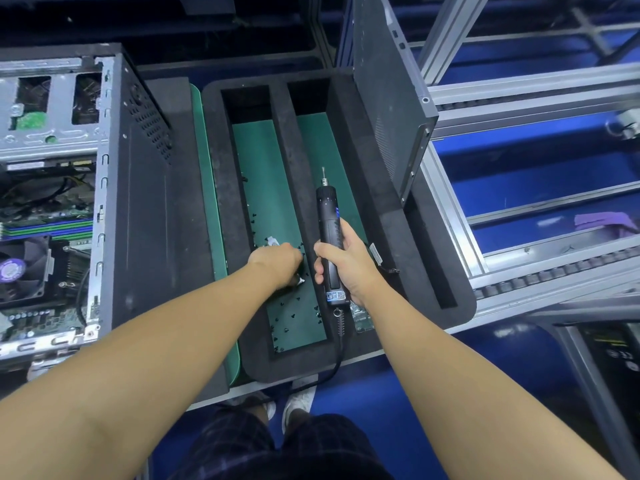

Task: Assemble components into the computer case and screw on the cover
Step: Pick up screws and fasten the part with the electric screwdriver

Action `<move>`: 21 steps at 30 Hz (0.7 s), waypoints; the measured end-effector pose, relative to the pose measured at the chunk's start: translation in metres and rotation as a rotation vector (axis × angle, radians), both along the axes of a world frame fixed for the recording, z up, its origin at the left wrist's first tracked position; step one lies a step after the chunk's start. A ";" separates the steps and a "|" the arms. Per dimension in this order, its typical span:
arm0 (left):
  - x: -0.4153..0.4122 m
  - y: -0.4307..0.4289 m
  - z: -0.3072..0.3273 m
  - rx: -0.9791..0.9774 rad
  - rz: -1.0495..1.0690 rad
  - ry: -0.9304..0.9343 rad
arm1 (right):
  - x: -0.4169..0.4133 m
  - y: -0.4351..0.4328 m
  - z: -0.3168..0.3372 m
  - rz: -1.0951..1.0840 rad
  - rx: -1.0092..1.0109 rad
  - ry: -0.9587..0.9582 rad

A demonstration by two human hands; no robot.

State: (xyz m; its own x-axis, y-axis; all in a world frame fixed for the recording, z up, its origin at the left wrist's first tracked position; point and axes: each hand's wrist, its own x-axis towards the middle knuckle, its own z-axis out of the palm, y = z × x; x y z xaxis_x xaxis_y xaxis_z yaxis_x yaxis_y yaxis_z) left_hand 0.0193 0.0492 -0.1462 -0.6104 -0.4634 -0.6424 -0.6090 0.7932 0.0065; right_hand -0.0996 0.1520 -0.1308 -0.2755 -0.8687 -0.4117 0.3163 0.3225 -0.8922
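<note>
Head view: right hand (346,266) wrapped round the electric screwdriver (327,209) over the foam tray (284,140), left hand (277,263) down among loose screws (292,315), its grasp hidden; open computer case (138,209) sits left, cover (381,98) stands upright at right, so best pinch a single screw cleanly.

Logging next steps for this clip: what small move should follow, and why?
Likely pinch one screw and lift it to the screwdriver bit: the left hand is down among loose screws in the tray, fingers hidden, while the right hand grips the screwdriver.
</note>
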 end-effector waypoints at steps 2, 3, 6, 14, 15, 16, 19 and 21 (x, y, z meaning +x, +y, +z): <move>-0.002 -0.009 0.011 0.154 0.155 0.182 | 0.001 0.000 0.001 0.001 0.009 0.005; -0.002 -0.013 0.016 0.207 0.247 0.278 | 0.001 -0.001 0.001 0.004 0.013 0.011; 0.002 -0.021 0.028 0.444 0.714 0.529 | 0.002 0.000 0.005 0.032 0.025 0.055; 0.014 -0.020 0.064 0.985 1.541 1.118 | 0.019 0.008 0.025 0.075 0.028 0.065; 0.015 -0.019 0.071 1.024 1.542 1.153 | 0.022 0.008 0.029 0.085 0.013 0.069; 0.016 -0.018 0.077 1.043 1.536 1.184 | 0.026 0.008 0.033 0.100 -0.007 0.075; 0.020 -0.017 0.097 1.010 1.565 1.300 | 0.038 0.006 0.051 0.147 -0.081 0.090; 0.025 -0.019 0.112 0.987 1.604 1.381 | 0.044 0.004 0.065 0.164 -0.140 0.095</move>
State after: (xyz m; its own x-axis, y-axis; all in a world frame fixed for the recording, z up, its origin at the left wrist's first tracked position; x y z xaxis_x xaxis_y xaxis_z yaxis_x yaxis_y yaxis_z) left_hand 0.0444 0.0306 -0.0338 -0.3177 -0.7596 -0.5676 0.1859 -0.6368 0.7482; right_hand -0.0553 0.1562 -0.0660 -0.1577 -0.9519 -0.2628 0.1822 0.2335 -0.9551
